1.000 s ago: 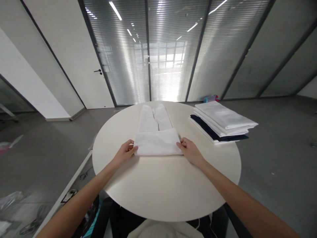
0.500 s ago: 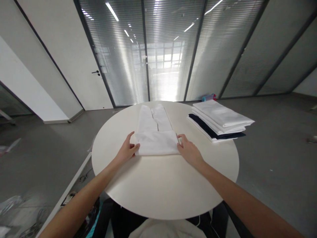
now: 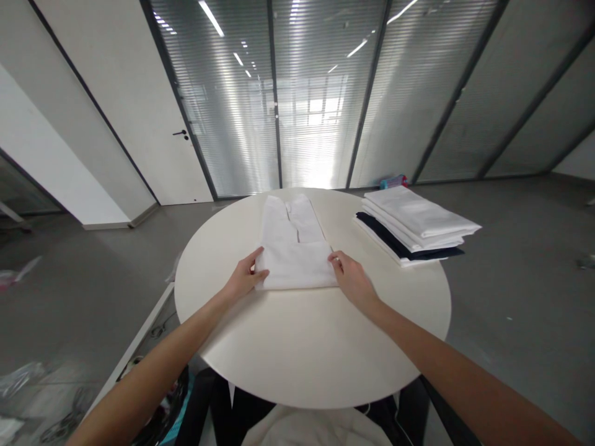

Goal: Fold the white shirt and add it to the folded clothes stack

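garment: white folded garment (image 3: 294, 260) lay flat on the round worktop (image 3: 307, 347), wedged between both hands
left hand (image 3: 245, 279): fingers loose on its left edge
right hand (image 3: 352, 279): fingers spread, resting on its right edge, not gripping

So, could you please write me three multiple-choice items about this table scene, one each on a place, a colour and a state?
1. Where does the stack of folded clothes lie on the round table?
A. far right side
B. near left edge
C. under the hands

2. What colour is the garment between the hands?
A. navy
B. white
C. red

3. How is that garment arranged?
A. hanging off the edge
B. crumpled in a ball
C. near end folded over, far part flat

Answers:
1. A, the stack sits right of the garment.
2. B, the cloth is plain white.
3. C, the left hand and right hand rest at the sides of the doubled near end.
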Motion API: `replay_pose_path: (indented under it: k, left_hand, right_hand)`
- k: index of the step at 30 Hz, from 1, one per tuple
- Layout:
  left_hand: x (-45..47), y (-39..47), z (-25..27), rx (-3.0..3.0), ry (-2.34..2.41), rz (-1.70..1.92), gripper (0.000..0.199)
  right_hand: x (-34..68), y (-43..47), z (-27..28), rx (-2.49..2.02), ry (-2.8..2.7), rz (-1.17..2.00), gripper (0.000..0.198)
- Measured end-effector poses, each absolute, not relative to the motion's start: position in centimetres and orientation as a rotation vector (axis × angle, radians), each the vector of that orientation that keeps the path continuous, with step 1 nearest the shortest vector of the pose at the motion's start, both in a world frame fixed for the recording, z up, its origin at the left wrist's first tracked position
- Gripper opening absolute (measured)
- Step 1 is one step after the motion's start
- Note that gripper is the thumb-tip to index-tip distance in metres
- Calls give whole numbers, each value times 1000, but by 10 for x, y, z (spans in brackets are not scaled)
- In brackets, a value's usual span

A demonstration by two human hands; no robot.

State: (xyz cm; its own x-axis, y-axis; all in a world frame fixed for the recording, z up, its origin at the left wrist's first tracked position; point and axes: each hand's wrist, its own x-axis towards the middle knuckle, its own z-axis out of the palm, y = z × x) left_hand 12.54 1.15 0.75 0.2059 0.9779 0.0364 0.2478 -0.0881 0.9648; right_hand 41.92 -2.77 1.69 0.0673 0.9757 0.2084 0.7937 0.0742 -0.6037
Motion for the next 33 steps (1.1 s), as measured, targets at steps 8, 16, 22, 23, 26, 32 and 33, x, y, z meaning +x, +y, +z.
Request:
replay_pose_path:
  k: [8, 16, 22, 23, 26, 32, 33]
  left_hand:
    - [121, 21, 9, 1481, 1284, 883, 75]
    - [147, 11, 27, 2501, 1395, 921, 38]
    - [179, 24, 28, 2667, 1159, 380, 59]
    - [180, 26, 24, 2644, 1164, 345, 61]
    - [180, 28, 14, 2607, 1186, 297, 63]
    - [179, 29, 5, 2638, 1186, 340, 63]
    - [179, 31, 5, 2632, 1188, 325, 64]
  right_hand:
    - [421, -23, 23, -1913, -1917, 349, 27]
    - [419, -19, 23, -1944, -1950, 337, 21]
    - [418, -25, 27, -1983, -1976, 251, 24]
    - [418, -27, 29, -1996, -1991, 190, 25]
    - [412, -30, 38, -1913, -2062, -76, 30]
    - [385, -12, 32, -1518, -2397, -61, 62]
    - [383, -8, 26, -1530, -2436, -8, 68]
